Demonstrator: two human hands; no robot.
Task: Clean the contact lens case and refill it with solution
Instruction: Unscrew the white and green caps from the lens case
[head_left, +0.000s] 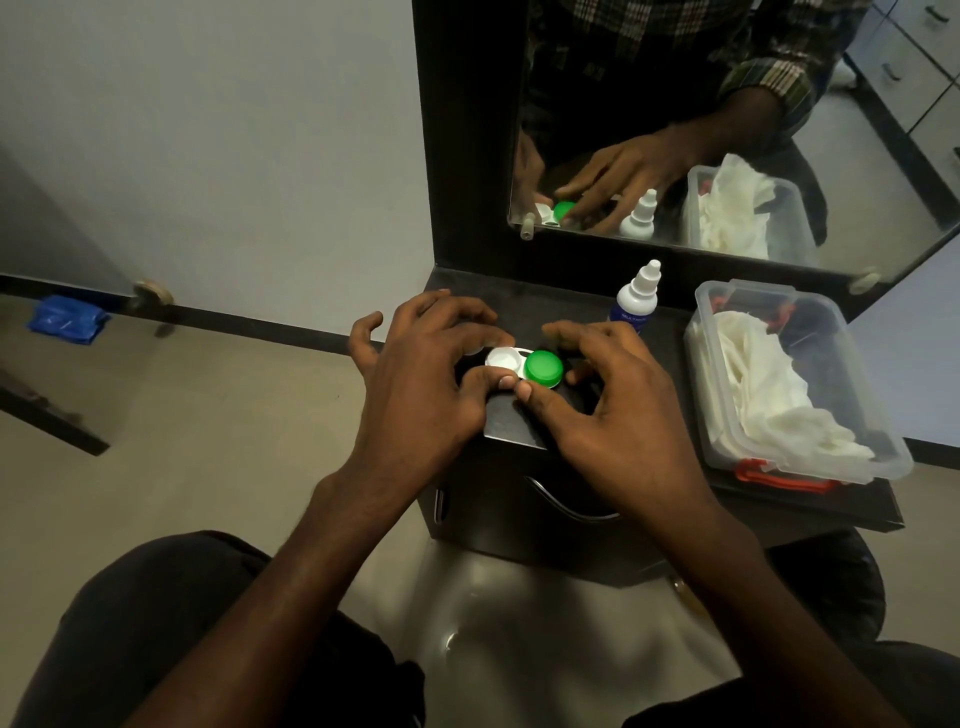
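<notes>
On the dark tabletop (519, 431) below the mirror (727, 130), we saw the lens case (524, 366) lying flat between both hands. Its left well was uncovered and white inside; its right well carried a green cap (543, 368). Our left hand (421, 374) had its grip closed on the case, thumb tip pressed against the near edge and curled fingers over the far side. Our right hand (613, 395) pinched the case as well, thumb tip touching the near edge right beside the left thumb, with the fingers arched round the green cap.

Just behind the right hand's fingers stood a small white dropper bottle (638, 296) with a blue label, upright and capped. Near the right hand, on the same tabletop, sat a clear plastic box (883, 415) holding crumpled white tissue (769, 384), resting on an orange lid (779, 480). The mirror repeated the hand, the bottle and the box.

Away to the left, on the floor beside the wall, lay a blue cloth (65, 318). Our dark-trousered knees filled the lower corners.
</notes>
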